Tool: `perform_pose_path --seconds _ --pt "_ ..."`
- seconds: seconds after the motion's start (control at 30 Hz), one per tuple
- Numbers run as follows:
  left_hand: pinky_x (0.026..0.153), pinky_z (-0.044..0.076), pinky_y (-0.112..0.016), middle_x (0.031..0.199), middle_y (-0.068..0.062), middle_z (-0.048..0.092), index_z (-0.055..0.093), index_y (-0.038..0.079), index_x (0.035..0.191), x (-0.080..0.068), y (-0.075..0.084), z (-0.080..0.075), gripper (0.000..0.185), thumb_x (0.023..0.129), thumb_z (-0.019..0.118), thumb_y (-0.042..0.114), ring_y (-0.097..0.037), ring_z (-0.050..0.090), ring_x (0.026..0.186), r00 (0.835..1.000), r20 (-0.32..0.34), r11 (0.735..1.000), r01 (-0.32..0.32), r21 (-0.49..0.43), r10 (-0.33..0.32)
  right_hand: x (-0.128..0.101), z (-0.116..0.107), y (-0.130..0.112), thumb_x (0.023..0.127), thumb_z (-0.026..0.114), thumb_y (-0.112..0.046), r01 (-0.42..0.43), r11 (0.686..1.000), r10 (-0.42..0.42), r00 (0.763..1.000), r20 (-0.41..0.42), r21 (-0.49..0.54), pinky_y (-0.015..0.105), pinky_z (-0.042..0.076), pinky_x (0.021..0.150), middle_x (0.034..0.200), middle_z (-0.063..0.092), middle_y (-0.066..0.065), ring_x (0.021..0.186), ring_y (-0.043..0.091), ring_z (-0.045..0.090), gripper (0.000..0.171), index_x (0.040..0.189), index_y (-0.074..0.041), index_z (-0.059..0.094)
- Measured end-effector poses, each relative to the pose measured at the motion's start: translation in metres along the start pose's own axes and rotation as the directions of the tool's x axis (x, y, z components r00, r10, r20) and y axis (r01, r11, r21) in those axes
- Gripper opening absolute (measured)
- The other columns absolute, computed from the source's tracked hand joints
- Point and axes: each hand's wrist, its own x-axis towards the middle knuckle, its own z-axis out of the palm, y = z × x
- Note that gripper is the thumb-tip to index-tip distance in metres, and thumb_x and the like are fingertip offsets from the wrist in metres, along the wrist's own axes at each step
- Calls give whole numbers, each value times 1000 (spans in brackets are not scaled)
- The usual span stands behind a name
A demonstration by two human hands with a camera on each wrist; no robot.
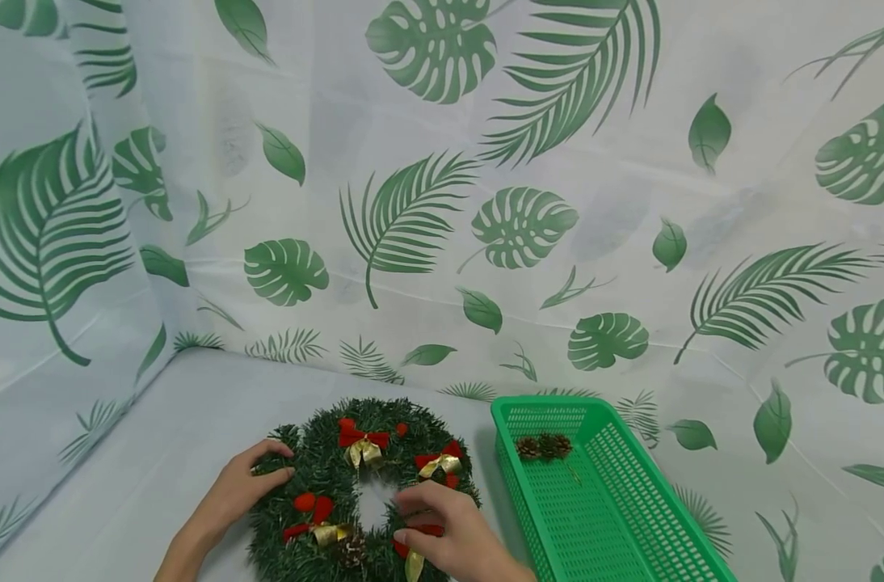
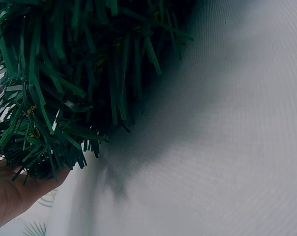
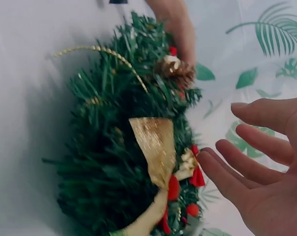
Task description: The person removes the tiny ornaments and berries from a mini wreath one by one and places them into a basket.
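Note:
A green tinsel Christmas wreath point(image 1: 406, 416) lies on the white surface, decorated with red and gold bows point(image 1: 362, 443), red balls and a pine cone point(image 1: 351, 551). My left hand point(image 1: 238, 489) grips its left side, thumb and fingers around the garland; the left wrist view shows part of that hand point(image 2: 20, 191) against the bristles. Over the wreath's lower right, my right hand point(image 1: 460, 533) hovers by a bow. Its fingers are loosely bent and hold nothing; in the right wrist view this hand point(image 3: 266, 167) is apart from the gold ribbon point(image 3: 155, 147).
To the right of the wreath stands a green plastic basket point(image 1: 612, 428) with perforated walls. Pine cones point(image 1: 544, 446) with a thin gold tie lie at its far end. Behind everything hangs a white leaf-print cloth point(image 1: 413, 347), with another side at the left.

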Motion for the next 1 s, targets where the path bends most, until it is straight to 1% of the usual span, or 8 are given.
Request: perform_pose_path --seconds 0.13,0.27,0.33,0.4,0.5,0.7,0.9,1.0 --pt "95 54 -54 147 -22 53 63 8 127 0 0 0 39 97 71 31 -49 44 139 1000 2 1000 3 -1 -3 1 10 3 100 69 -18 79 997 -78 996 41 -25 24 59 94 127 64 21 115 30 69 34 132 -6 62" --pt "95 54 -55 148 -23 51 62 7 128 0 0 -1 40 98 71 31 -50 43 140 1000 5 1000 8 -5 -8 4 18 7 101 67 -19 128 991 -125 989 75 -39 24 60 93 127 65 21 112 21 72 33 133 -9 62" --pt "96 53 -56 149 -23 50 62 7 129 0 0 -1 40 98 71 31 -51 42 141 1000 5 1000 8 -7 -8 6 22 9 102 66 -19 160 986 -154 984 88 -57 23 60 91 126 65 22 111 17 72 32 132 -8 62" --pt "96 53 -56 149 -23 50 62 7 129 0 0 -1 40 98 70 30 -51 42 141 1000 6 1000 6 -5 -6 9 25 10 102 66 -18 181 981 -174 979 102 -65 23 60 92 126 65 22 111 17 71 32 131 -6 62" --pt "97 53 -56 149 -23 50 62 7 129 0 0 0 39 98 70 30 -51 41 141 1000 6 1000 9 -4 -9 11 31 12 103 66 -18 187 979 -176 976 128 -82 23 59 93 128 65 20 115 14 69 33 132 -4 62" --pt "95 54 -55 148 -23 51 62 7 129 1 0 0 39 98 70 30 -51 42 141 1000 7 1000 9 -11 -9 17 38 14 103 66 -19 171 978 -152 975 162 -116 20 59 92 129 65 15 117 8 65 34 134 -6 62" --pt "95 54 -54 148 -22 51 63 8 128 1 -1 1 38 98 71 30 -50 44 139 1000 0 1000 9 -11 -9 20 40 14 103 66 -18 178 969 -148 973 176 -170 19 59 90 131 62 14 119 12 64 34 134 -7 61" --pt "96 54 -55 149 -23 50 63 8 128 0 -1 1 38 97 71 30 -50 43 140 1000 -3 1000 12 -11 -12 22 42 15 102 66 -18 199 956 -164 972 171 -216 18 59 88 131 63 12 119 13 65 34 134 -8 61"
